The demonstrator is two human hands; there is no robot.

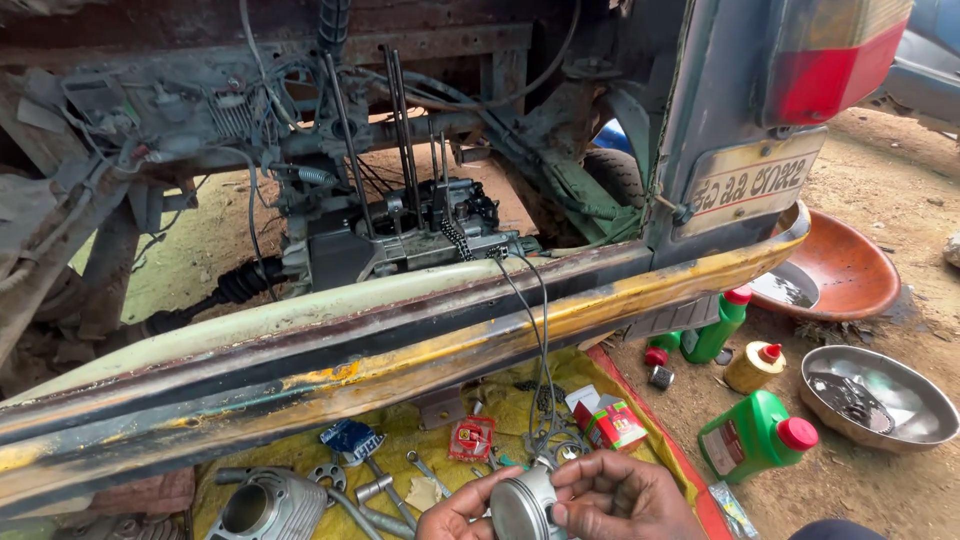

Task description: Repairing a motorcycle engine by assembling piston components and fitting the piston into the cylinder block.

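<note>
Both hands meet low over the near edge of the yellow cloth (400,440), closed around a piston (522,505) held between them with its flat crown toward the camera. The left hand (460,510) cups it from the left, fingers curled under and thumb on the rim; the right hand (625,497) wraps it from the right, fingertips pressed on the top of the skirt. The piston is dull grey metal, a short round drum (grooved near the crown). On the cloth, at its near left corner, lies a finned cylinder (262,505) with an open bore; beside it are spanners (380,492), a blue packet (352,438), a red packet (472,437) and, toward the right edge, a red-and-white box (612,422). Off the cloth's right edge, on the dirt, stand two green jugs with red caps, one near (752,436) and one farther (712,330), and a small yellow bottle (754,366) between them. A steel bowl (915,395) holds a chain in dark oil; behind it an orange basin (850,262) holds a pool of dark liquid. Above the cloth runs a worn yellow bumper (400,365), rusted and scraped, and past it the open engine (400,235) with bare studs standing up and two grey cables (535,330) hanging over the bumper to the cloth.
</note>
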